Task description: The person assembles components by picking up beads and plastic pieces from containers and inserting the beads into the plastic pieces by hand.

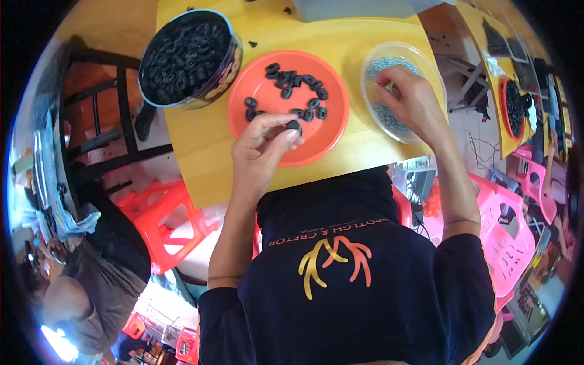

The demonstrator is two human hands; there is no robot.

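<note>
My left hand (258, 145) is over the near side of a round orange plate (319, 143). Thumb and fingers pinch a small black rounded part (294, 126). Several similar black parts (286, 79) with holes lie scattered across the plate. To the right stands a round clear plastic tub (369, 112) holding many small silvery-blue metal pieces (387, 117), too small to name exactly. My right hand (415, 102) reaches over this tub with its fingertips closed together among or just above the pieces. Whatever those fingertips hold is not visible.
A deep round container (236, 61) full of black parts stands at the table's left edge. A grey bin (365, 7) sits at the far edge of the yellow table (225, 182). Red (164, 225) and pink stools (505, 243) flank me. Another person (103, 292) is at the lower left.
</note>
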